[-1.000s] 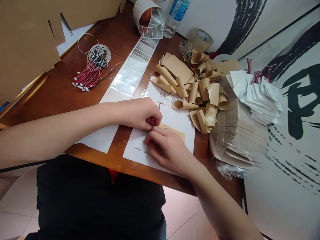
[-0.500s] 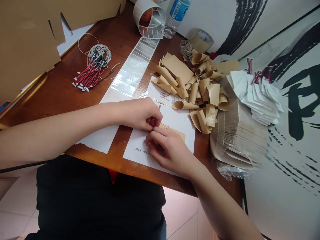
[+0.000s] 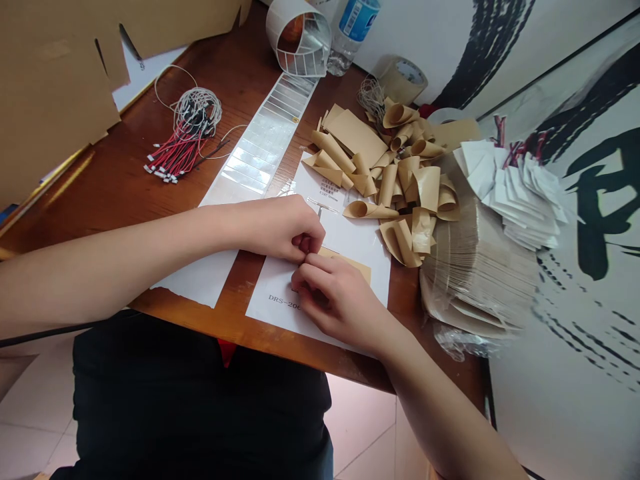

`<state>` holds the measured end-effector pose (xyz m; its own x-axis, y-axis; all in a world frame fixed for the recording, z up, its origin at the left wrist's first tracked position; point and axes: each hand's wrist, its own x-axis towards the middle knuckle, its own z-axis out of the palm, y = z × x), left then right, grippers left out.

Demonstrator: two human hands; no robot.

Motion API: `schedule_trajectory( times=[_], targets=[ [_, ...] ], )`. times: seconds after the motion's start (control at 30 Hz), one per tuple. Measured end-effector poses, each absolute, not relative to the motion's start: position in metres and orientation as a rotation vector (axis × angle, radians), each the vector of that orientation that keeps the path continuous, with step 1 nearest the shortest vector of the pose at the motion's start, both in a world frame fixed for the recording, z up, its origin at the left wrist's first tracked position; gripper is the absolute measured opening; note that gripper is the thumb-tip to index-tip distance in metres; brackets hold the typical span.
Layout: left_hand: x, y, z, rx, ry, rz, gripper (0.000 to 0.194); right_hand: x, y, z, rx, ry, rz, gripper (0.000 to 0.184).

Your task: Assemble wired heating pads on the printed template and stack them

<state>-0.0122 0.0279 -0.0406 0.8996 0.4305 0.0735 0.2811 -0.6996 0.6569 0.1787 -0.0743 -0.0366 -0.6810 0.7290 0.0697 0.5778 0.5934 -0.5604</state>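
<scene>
Left hand (image 3: 287,227) and right hand (image 3: 340,297), fingertips meeting by a brown card (image 3: 361,269); whether they are clamping anything, cannot tell.
Card: lying on a white sheet (image 3: 273,317), right hand partly covering it; possibly skewing if the sheet slips. Curled papers (image 3: 387,187): crowding close, possibly tumbling in if nudged. Sheet print: reading "DRS-20", fingers hiding the rest. Bottle label (image 3: 359,21): showing blue, illegible.

"drs-200", last digit partly covered, on white sheet (image 3: 270,270).
</scene>
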Motion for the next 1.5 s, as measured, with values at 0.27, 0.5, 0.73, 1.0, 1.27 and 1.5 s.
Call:
schedule_trajectory(
  times=[0.27, 0.5, 0.73, 1.0, 1.27, 1.5],
  targets=[
    [-0.0115, 0.0276, -0.0404, 2.382, 0.516, 0.282, 0.015, 0.1785, -0.0735, -0.0361, -1.081, -2.523, 0.774, 0.015],
    [-0.0122, 0.0278, -0.0411, 2.388, 0.517, 0.293, 0.014, 0.1784, -0.0745, -0.0342, -1.103, -2.512, 0.777, 0.014],
    [-0.0123, 0.0274, -0.0405, 2.388, 0.507, 0.303, 0.013, 0.1745, -0.0776, -0.0349, -1.161, -2.486, 0.727, 0.009],
    [-0.0124, 0.0266, -0.0398, 2.377, 0.519, 0.288, 0.012, 0.1741, -0.0788, -0.0382, -1.177, -2.471, 0.675, 0.009],
    [-0.0120, 0.0261, -0.0386, 2.385, 0.519, 0.288, 0.010, 0.1759, -0.0798, -0.0383, -1.154, -2.492, 0.630, 0.010],
    [-0.0127, 0.0264, -0.0404, 2.381, 0.522, 0.281, 0.008, 0.1747, -0.0835, -0.0408, -1.159, -2.514, 0.482, 0.012]
  ],
)
